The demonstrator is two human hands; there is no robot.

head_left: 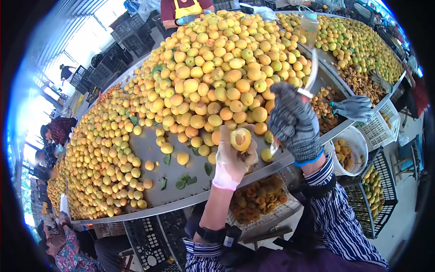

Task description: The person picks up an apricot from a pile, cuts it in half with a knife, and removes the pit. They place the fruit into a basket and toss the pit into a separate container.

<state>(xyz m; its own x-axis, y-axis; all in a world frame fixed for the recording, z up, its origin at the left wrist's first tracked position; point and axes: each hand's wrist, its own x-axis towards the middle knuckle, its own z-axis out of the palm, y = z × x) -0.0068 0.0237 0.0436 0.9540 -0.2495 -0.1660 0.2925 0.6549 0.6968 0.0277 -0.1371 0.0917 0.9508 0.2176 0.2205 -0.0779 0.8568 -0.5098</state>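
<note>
My left hand (230, 165), in a thin pale glove with a pink cuff, is closed around a cut apricot (240, 139). Its open face points up, with a brown pit or hollow in the middle. My right hand (294, 122), in a grey knit glove with a blue cuff, grips a knife (312, 72) whose curved blade points up and away. A pale, reddish-edged piece (274, 146) shows below the right fingers. Both hands are over the near edge of a metal table (158, 190), in front of a large heap of apricots (213, 77).
Below the table edge stands a crate of apricot halves (258, 199). To the right are a white bucket (358, 140), a black crate (369, 195) and a grey glove (353, 108). A bottle (309, 29) stands behind the pits. Co-workers are at the far side and left.
</note>
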